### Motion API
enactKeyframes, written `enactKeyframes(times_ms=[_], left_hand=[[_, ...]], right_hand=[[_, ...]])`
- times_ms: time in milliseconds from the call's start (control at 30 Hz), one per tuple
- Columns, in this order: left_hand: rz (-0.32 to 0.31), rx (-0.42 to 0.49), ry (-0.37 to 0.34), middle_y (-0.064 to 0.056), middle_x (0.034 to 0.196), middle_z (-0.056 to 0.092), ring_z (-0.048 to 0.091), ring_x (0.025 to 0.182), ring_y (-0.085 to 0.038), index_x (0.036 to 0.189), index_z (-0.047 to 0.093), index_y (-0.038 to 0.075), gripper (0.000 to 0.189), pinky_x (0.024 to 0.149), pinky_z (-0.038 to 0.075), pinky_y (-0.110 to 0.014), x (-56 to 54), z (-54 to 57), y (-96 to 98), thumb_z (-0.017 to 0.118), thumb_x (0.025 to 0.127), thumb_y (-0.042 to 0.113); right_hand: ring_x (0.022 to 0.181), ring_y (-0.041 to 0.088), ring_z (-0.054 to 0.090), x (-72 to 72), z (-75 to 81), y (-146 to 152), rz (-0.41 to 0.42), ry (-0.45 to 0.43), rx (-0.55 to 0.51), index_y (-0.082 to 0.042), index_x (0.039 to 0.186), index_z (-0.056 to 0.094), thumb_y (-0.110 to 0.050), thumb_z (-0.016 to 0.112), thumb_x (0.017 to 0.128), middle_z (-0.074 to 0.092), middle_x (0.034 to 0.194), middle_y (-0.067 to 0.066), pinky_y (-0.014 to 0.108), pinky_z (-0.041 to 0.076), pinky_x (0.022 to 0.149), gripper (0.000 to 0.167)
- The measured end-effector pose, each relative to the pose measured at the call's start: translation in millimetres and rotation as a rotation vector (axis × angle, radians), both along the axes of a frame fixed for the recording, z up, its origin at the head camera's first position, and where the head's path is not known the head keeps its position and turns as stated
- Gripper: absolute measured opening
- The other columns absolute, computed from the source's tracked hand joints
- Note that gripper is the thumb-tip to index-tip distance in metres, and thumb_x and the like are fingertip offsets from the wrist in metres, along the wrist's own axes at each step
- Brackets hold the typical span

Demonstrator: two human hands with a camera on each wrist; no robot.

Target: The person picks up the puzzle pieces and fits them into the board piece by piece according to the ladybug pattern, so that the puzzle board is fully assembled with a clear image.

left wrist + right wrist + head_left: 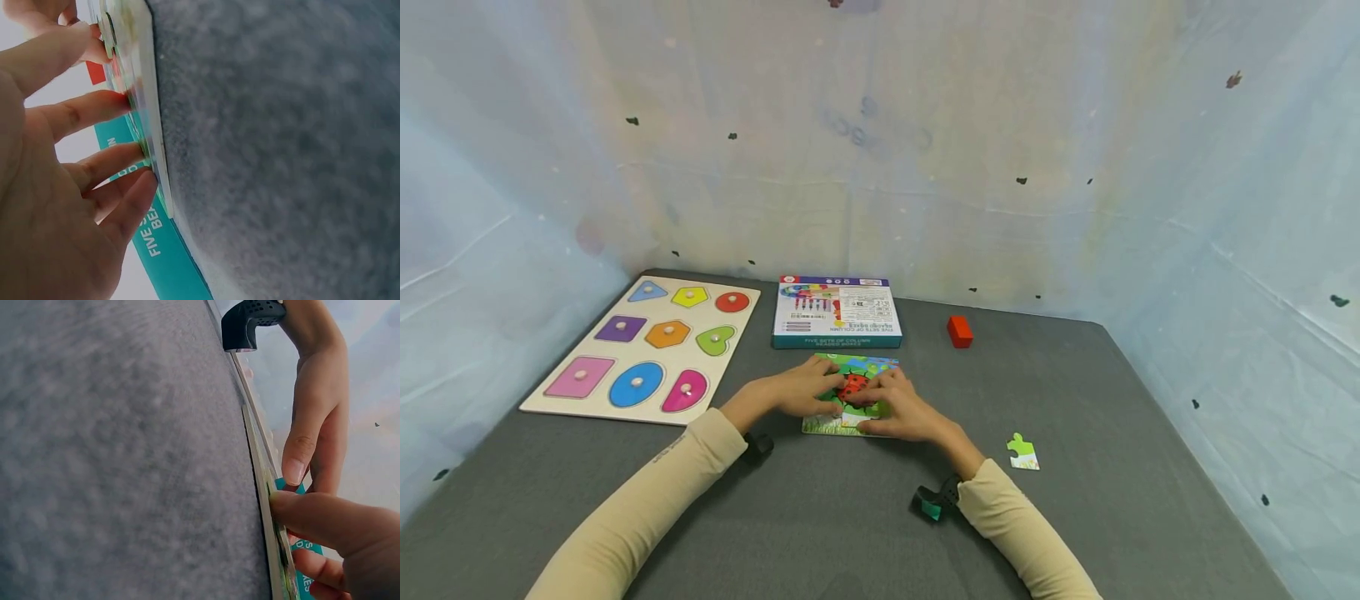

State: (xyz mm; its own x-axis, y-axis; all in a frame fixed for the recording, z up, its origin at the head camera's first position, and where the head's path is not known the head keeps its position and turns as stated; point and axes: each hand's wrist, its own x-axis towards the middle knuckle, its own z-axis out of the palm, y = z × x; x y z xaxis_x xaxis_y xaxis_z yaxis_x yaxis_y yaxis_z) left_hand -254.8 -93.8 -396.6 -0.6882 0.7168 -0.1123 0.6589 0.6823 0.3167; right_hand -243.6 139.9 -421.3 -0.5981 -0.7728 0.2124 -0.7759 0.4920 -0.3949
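A ladybug jigsaw puzzle point(811, 426), mostly green with a red ladybug, lies flat in its tray in the middle of the table. My left hand point(801, 389) rests on its left part, fingers spread and fairly straight, the fingertips touching the surface in the left wrist view. From the right, my right hand point(901, 408) holds a puzzle piece point(874, 410) at the tray's lower right, thumb at the near edge and index finger farther up. The right thumb point(300, 512) touches the slightly raised layer above the tray rim. My fingers hide much of the picture.
A loose green-and-white puzzle piece point(1023, 452) lies to the right. Behind the puzzle sits a flat teal-edged box point(837, 312), with a red block point(959, 332) to its right. A wooden shape board point(572, 407) with knobbed pieces lies at the left. Plastic sheeting point(865, 150) hangs behind.
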Motion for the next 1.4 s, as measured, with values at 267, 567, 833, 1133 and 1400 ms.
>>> enactKeyframes(times_ms=[267,567,833,1133,1400], left_hand=[[0.014,-0.036,0.035,-0.017,0.13,0.041,0.039,0.119,-0.034,0.121,0.054,0.009,0.044,0.094,0.038,-0.048,2.3,3.8,5.5,0.059,0.09,0.041],[0.027,-0.071,0.039,-0.018,0.131,0.041,0.038,0.12,-0.033,0.129,0.049,0.009,0.054,0.093,0.038,-0.048,1.8,2.1,7.7,0.06,0.089,0.043],[0.034,-0.07,0.038,-0.017,0.132,0.039,0.037,0.121,-0.033,0.13,0.048,0.011,0.056,0.095,0.038,-0.048,0.7,0.7,7.4,0.06,0.088,0.046],[0.029,-0.062,0.051,-0.015,0.127,0.042,0.041,0.115,-0.031,0.119,0.052,0.014,0.046,0.089,0.041,-0.046,0.0,-0.5,9.1,0.062,0.087,0.045],[0.033,-0.06,0.075,-0.013,0.119,0.045,0.044,0.104,-0.027,0.117,0.052,0.012,0.046,0.081,0.041,-0.042,0.9,1.0,8.8,0.064,0.086,0.043]], right_hand=[[0.098,0.018,0.035,-0.6,-2.6,0.6,-0.003,-0.012,0.011,-0.018,0.125,0.061,-0.03,0.07,0.084,0.054,0.112,0.004,0.037,0.03,0.083,0.044],[0.1,0.02,0.035,0.2,-4.8,1.1,0.005,-0.014,0.002,-0.015,0.126,0.061,-0.029,0.071,0.083,0.052,0.114,0.006,0.038,0.03,0.081,0.046],[0.101,0.019,0.034,-0.4,-6.0,0.6,0.003,-0.024,0.007,-0.017,0.126,0.06,-0.029,0.07,0.084,0.051,0.113,0.003,0.038,0.029,0.083,0.045],[0.104,0.023,0.035,-2.0,-4.4,4.2,-0.001,-0.009,-0.034,-0.013,0.126,0.06,-0.028,0.069,0.085,0.052,0.114,0.007,0.042,0.03,0.086,0.045],[0.116,0.033,0.033,-7.4,-5.7,10.9,-0.125,0.0,-0.077,-0.009,0.128,0.057,-0.027,0.066,0.087,0.05,0.119,0.013,0.054,0.028,0.09,0.045]])
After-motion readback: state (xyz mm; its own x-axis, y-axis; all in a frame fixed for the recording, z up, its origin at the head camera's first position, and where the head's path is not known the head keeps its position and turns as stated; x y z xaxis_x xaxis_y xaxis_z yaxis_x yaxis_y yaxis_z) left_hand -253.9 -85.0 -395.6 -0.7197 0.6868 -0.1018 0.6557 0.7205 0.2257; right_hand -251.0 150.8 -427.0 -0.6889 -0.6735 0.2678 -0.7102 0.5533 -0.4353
